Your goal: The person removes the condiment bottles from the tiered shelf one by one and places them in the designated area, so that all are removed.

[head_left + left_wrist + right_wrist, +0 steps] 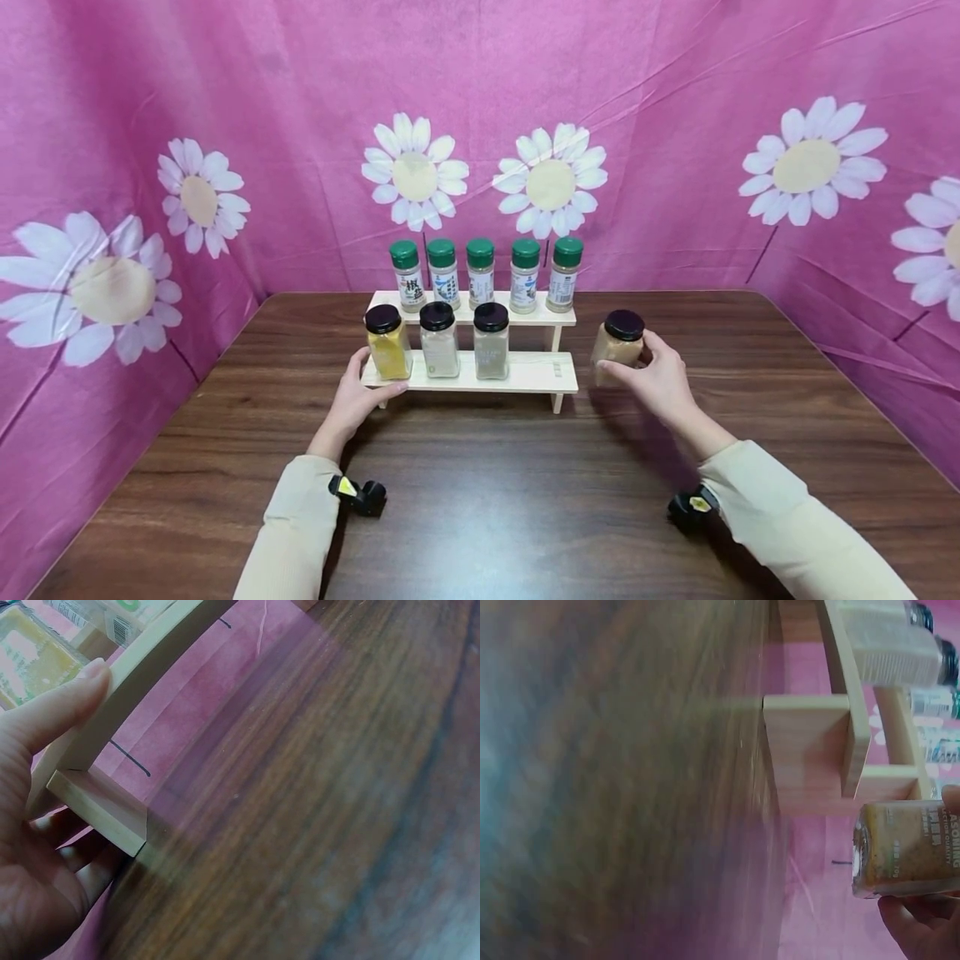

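Observation:
My right hand (660, 375) holds a seasoning jar (621, 337) with a black lid and tan-brown powder, just right of the two-tier wooden rack (528, 371). In the right wrist view the jar's printed side (907, 847) shows, its base beyond the end of the lower shelf. My left hand (360, 396) grips the lower shelf's left end. Its thumb (71, 705) lies along the shelf's front edge, and the other fingers reach behind the leg. Near that thumb stands a yellow-filled jar (389, 350); a whitish jar (440, 346) and a greyish jar (491, 346) follow to its right.
Several green-capped seasoning bottles (481, 275) line the rack's upper tier. Bare board shows at the right end of the lower shelf (540, 371). The rack stands on a dark wooden table (480, 492), with a pink flowered cloth (480, 67) hanging behind and at both sides.

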`<state>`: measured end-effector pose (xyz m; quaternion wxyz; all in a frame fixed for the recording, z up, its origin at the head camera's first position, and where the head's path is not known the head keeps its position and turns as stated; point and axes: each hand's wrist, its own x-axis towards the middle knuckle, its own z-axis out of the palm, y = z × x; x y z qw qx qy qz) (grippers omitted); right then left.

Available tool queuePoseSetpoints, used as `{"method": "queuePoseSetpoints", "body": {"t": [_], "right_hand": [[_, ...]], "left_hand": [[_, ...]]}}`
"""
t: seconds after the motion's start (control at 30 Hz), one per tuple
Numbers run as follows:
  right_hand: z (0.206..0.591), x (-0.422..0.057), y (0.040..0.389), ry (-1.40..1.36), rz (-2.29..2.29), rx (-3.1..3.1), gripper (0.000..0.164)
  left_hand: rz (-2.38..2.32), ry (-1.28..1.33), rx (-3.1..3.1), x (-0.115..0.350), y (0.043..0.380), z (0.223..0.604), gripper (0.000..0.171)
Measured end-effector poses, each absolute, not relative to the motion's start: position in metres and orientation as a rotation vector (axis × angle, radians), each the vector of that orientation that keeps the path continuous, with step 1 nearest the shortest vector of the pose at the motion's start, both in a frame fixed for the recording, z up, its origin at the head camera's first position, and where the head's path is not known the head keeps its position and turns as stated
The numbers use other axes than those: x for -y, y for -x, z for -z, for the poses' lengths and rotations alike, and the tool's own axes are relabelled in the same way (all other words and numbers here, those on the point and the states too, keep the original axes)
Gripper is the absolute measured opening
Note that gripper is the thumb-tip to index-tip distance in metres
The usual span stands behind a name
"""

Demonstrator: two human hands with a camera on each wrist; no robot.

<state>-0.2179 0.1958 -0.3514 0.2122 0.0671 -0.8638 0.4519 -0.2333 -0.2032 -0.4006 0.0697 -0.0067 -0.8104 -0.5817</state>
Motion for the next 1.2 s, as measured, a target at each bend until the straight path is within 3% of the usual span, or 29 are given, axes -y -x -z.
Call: {"method": "queuePoseSetpoints", "body": {"t": [1.2], "right_hand": [[0.372,-0.198,0.311,-0.024,-1.215,2.496,0.051]], "left_hand": [[1.694,-0.001,2.486,0.204,0.235,0.4,0.085]]}}
